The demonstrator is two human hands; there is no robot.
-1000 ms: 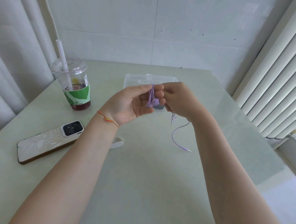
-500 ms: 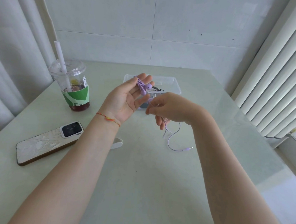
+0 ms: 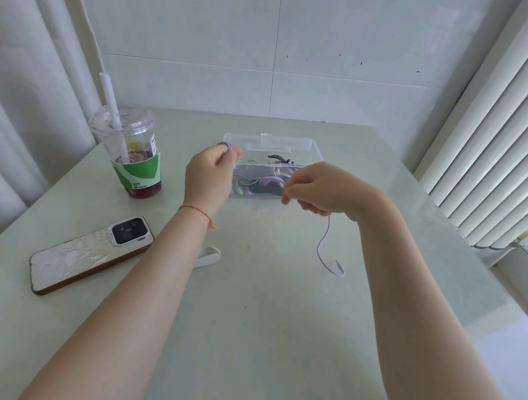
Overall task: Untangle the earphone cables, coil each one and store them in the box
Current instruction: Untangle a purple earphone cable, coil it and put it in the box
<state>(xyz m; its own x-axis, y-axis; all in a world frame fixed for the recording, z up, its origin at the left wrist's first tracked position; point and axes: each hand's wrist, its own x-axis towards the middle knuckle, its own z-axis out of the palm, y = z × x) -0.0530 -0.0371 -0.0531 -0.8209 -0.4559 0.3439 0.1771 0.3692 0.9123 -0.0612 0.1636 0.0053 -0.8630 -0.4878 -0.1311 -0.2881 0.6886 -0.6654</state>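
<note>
Left hand [image 3: 208, 177] and right hand [image 3: 316, 188] pinch a thin purple earphone cable [image 3: 323, 244], plug end trailing down to the table; green cup sleeve [image 3: 136, 172] reads "DARE TO BE FRESH".

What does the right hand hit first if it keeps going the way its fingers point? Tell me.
The right hand pinches the purple cable, fingers pointing left. Going straight on, it would likely meet the left hand first; the box sits just behind that line, though depth is unclear.
</note>
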